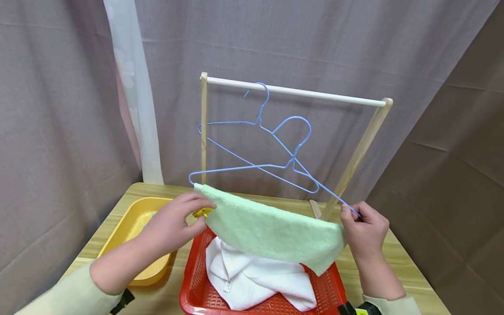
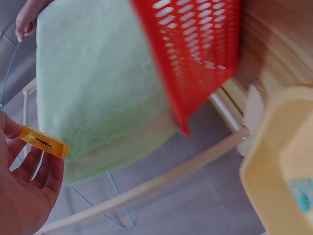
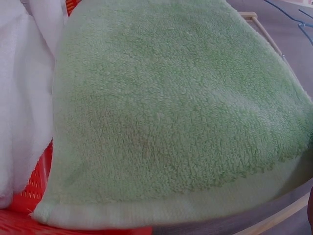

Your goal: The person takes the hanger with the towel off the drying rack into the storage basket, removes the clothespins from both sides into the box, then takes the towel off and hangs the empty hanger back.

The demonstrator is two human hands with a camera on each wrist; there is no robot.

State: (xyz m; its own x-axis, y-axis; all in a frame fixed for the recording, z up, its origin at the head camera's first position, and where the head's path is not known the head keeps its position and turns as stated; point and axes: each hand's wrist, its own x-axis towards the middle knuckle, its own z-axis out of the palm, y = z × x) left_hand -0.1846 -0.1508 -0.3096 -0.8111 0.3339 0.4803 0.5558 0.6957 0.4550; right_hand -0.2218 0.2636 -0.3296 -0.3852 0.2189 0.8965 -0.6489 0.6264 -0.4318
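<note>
A light green towel [image 1: 271, 232] drapes over the lower bar of a blue wire hanger [image 1: 244, 167], hanging in a fold above the red basket. My right hand [image 1: 368, 229] grips the hanger's right end. At the towel's upper left, my left hand [image 1: 173, 223] pinches a yellow clothespin [image 2: 46, 142] between thumb and fingers. In the left wrist view the pin's tip overlaps the towel's edge. The right wrist view is mostly filled by the towel's fluffy face [image 3: 171, 107] and its smooth hem.
Below, the red basket [image 1: 188, 280] holds a white towel [image 1: 260, 280]. To the left stands a yellow tray [image 1: 151, 279] with small teal things inside. Behind is a wooden rack with a white rail [image 1: 327, 94], where a second blue hanger [image 1: 232, 122] hangs. Curtains surround the table.
</note>
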